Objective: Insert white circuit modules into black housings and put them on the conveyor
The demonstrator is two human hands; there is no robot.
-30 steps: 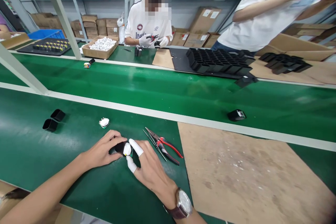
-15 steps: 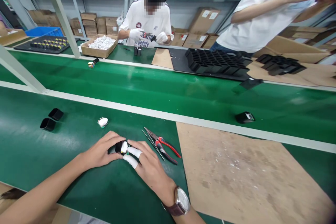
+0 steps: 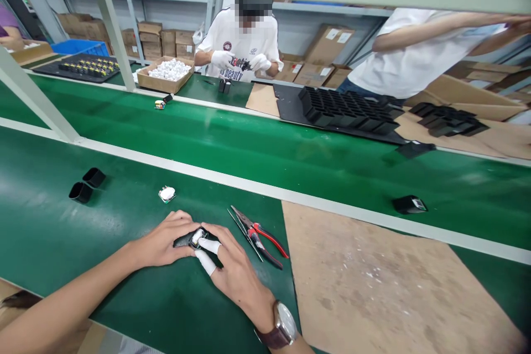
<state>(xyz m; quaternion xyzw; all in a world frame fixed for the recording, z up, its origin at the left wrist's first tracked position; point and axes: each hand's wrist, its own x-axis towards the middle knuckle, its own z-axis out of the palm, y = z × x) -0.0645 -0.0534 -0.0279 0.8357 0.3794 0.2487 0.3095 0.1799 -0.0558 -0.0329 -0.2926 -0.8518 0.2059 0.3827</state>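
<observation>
Between thumb and fingers, my left hand (image 3: 170, 240) grips a small black plastic housing (image 3: 182, 240) lying on its side, its mouth turned toward my right hand. A circuit board with a white top (image 3: 198, 237) sits partly inside that mouth. My right hand (image 3: 232, 265), with white finger cots on two digits and a watch at the wrist, has its fingertips pinched around the board and the housing's rim. Beyond my hands a second white-topped circuit board (image 3: 167, 194) lies on the green bench. Long-nose pliers (image 3: 259, 235) with red and black handles rest beside metal tweezers (image 3: 244, 235) to the right.
Two black housings (image 3: 81, 192) stand at the left. A stained cardboard sheet (image 3: 398, 287) covers the bench's right side. Across the green belt (image 3: 249, 144), which carries a black housing (image 3: 410, 204), a gloved co-worker (image 3: 244, 44) handles parts near a box of white pieces (image 3: 160, 86).
The circuit board sits deeper in the housing, pushed by my right fingers. The black housings and the small board on the belt have shifted right. My view has tilted slightly.
</observation>
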